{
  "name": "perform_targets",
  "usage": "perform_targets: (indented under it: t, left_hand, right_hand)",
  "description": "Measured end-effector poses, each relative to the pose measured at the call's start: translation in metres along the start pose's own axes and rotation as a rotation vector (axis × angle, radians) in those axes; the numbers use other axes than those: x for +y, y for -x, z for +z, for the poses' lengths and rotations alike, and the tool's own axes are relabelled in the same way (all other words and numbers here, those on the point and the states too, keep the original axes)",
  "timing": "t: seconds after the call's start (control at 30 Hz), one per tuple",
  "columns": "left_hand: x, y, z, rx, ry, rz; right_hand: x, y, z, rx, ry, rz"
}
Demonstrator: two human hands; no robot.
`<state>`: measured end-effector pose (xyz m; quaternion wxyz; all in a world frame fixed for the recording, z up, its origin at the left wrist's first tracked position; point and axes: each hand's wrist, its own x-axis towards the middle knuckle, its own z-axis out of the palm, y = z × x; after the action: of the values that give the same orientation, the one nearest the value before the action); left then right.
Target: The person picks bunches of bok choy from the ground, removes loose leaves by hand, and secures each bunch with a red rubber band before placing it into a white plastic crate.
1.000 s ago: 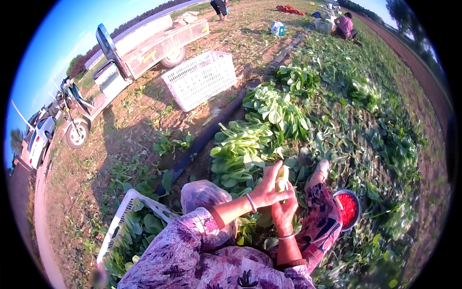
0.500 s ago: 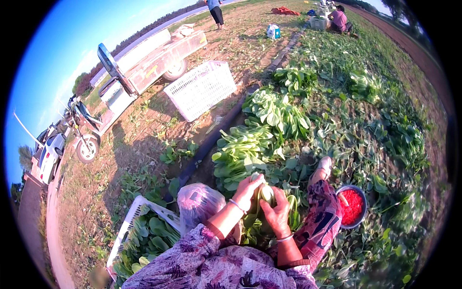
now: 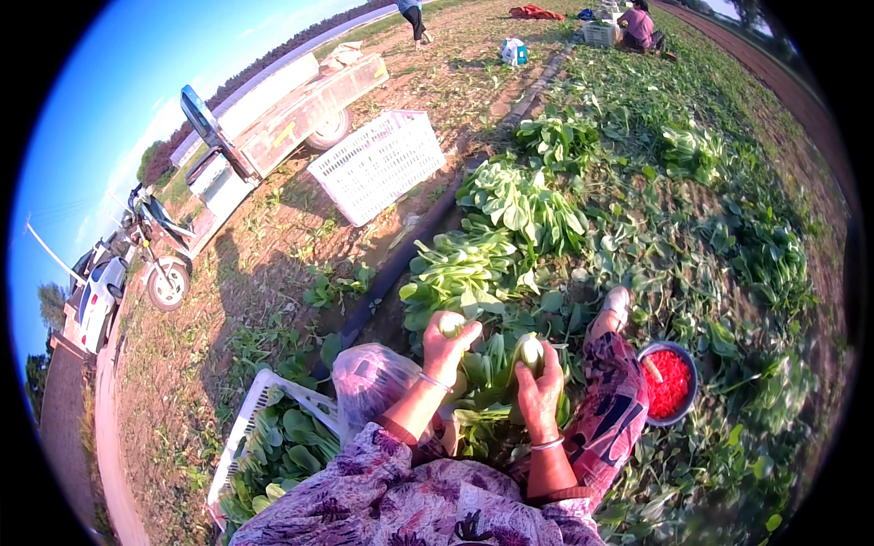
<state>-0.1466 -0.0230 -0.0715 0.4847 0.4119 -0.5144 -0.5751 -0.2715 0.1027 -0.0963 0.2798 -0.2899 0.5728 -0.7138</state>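
Observation:
My left hand (image 3: 443,353) is closed round a bok choy, whose pale stem base (image 3: 452,323) pokes out above the fingers. My right hand (image 3: 541,391) grips a second bok choy (image 3: 527,349) with its pale base upward and its leaves hanging down. The two hands are apart above my lap, with loose green leaves (image 3: 487,369) between them. Just beyond the hands lies a heap of bok choy (image 3: 460,268), its pale stems toward the left. Beside my right leg stands a round bowl (image 3: 694,400) holding red strips (image 3: 669,382).
At my left sits a white crate (image 3: 238,428) filled with greens. A dark hose (image 3: 401,266) runs past the heaps (image 3: 523,205). Farther off are another white crate (image 3: 378,168), a cargo tricycle (image 3: 300,118), a white car (image 3: 98,305) and two people (image 3: 640,27), (image 3: 412,18).
My hands have moved apart, the left one a little to the left and the right one slightly right. Each now shows its own bok choy base. The distant standing person has shifted slightly.

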Motion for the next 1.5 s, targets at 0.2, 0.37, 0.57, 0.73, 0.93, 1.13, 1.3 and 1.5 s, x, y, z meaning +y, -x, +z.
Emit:
perform_targets:
  t: [0.2, 0.37, 0.57, 0.73, 0.93, 1.13, 1.3, 1.5]
  left_hand:
    - [0.009, 0.013, -0.004, -0.248, -0.277, -0.114]
    - [0.012, 0.033, 0.009, -0.527, -0.152, -0.242]
    - [0.011, 0.041, 0.019, -0.531, -0.02, -0.22]
    - [-0.001, 0.042, 0.018, -0.43, -0.171, -0.058]
    - [-0.001, 0.039, 0.015, -0.424, -0.296, 0.102]
    - [-0.004, 0.037, 0.011, -0.344, -0.294, 0.114]
    - [0.001, 0.036, 0.011, -0.318, -0.224, 0.033]
    - [0.004, 0.038, 0.013, -0.396, -0.192, 0.032]
  right_hand:
    - [0.018, -0.011, -0.008, 0.075, 0.111, -0.147]
    - [0.004, -0.004, -0.003, -0.064, 0.178, -0.184]
    - [0.011, -0.001, -0.002, -0.09, 0.154, -0.257]
    - [0.015, 0.002, 0.001, -0.098, 0.174, -0.237]
    - [0.009, 0.003, 0.001, -0.121, 0.177, -0.227]
    - [0.011, 0.004, 0.005, -0.061, 0.282, -0.298]
    - [0.013, 0.003, 0.002, -0.064, 0.299, -0.336]
    - [0.024, 0.003, 0.003, -0.092, 0.134, -0.221]
